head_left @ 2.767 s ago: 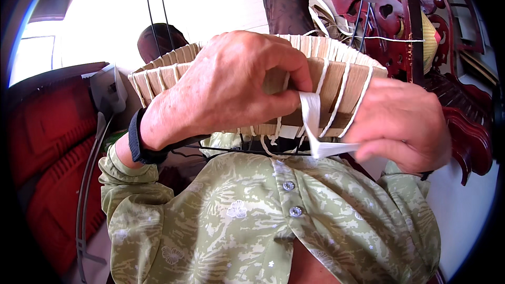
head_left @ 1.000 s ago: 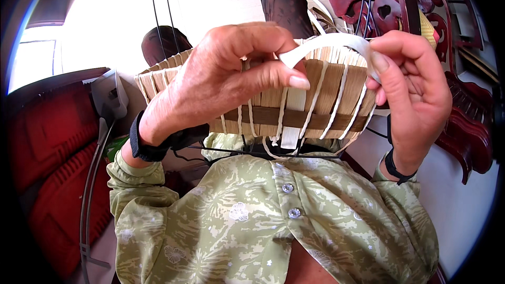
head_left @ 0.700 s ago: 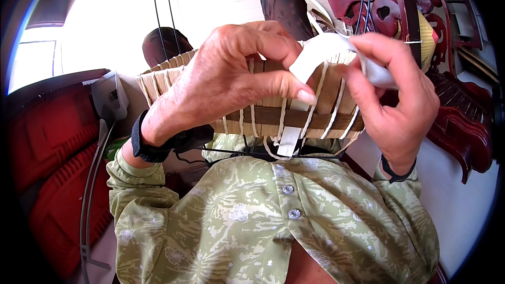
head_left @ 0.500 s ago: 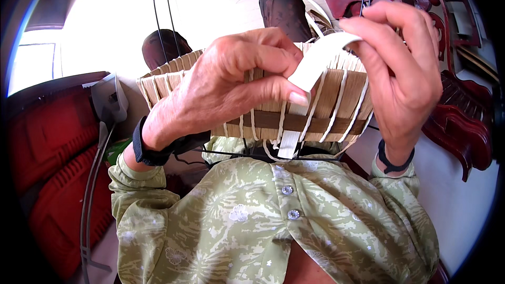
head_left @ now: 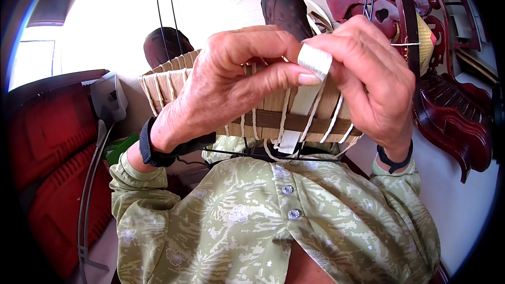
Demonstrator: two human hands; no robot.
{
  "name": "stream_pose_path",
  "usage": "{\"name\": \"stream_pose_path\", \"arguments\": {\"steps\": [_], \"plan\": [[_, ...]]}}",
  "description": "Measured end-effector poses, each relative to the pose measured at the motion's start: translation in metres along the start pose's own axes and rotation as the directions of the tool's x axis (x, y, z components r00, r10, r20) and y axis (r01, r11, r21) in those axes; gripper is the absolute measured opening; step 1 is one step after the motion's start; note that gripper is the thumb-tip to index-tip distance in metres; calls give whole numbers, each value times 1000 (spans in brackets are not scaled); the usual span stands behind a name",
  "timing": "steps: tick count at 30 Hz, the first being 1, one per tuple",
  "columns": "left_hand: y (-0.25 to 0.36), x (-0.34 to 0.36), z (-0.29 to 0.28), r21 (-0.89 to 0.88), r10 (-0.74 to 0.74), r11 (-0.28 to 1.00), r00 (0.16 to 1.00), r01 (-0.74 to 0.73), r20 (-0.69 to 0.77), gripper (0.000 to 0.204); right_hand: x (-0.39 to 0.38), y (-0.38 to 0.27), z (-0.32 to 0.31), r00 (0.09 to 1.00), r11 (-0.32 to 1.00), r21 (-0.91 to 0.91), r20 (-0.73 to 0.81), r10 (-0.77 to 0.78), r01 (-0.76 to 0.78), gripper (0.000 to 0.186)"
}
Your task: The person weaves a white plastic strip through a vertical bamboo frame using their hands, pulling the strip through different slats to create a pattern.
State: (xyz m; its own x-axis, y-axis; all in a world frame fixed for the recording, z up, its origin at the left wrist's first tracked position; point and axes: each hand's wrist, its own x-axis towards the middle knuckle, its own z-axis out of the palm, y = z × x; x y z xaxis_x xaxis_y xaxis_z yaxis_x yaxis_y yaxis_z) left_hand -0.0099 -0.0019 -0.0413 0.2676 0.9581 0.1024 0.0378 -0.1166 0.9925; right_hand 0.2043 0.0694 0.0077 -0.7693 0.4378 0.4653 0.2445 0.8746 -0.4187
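Observation:
A woven basket of flat tan strips, with white twisted cords running up its side and a darker brown band across it, rests on my lap. One white flat strip passes up this near side and curls over at the top rim. My left hand has that strip pinched between thumb and index finger. Close on its right, my right hand grips the strip's curled upper end with bent fingers. Both hands hide much of the basket's rim and inside.
Dark red carved wooden chairs stand at the right. Thin black wires rise beyond the basket. A red cushioned seat and a grey metal stand are on the left.
My right hand has moved left and down toward the left hand, bending the white strip into a tighter curl. My left hand keeps its pinch with little movement.

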Motion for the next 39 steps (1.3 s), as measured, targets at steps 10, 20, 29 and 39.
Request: {"name": "stream_pose_path", "arguments": {"steps": [10,20,29,39], "plan": [[0,3,3,-77,-18,997,999,14,-50,12,0,-3,0,996,982,166,19,91,-92,34],[8,5,6,62,94,994,996,-93,0,46,-15,9,-11,982,982,70,-82,-168,173,30],[7,12,12,230,197,955,980,-186,-27,22,-24,6,-11,986,972,169,-33,-161,164,35],[7,9,17,266,195,948,979,-173,-58,18,-8,-10,-40,954,950,249,278,115,-187,26]]}}
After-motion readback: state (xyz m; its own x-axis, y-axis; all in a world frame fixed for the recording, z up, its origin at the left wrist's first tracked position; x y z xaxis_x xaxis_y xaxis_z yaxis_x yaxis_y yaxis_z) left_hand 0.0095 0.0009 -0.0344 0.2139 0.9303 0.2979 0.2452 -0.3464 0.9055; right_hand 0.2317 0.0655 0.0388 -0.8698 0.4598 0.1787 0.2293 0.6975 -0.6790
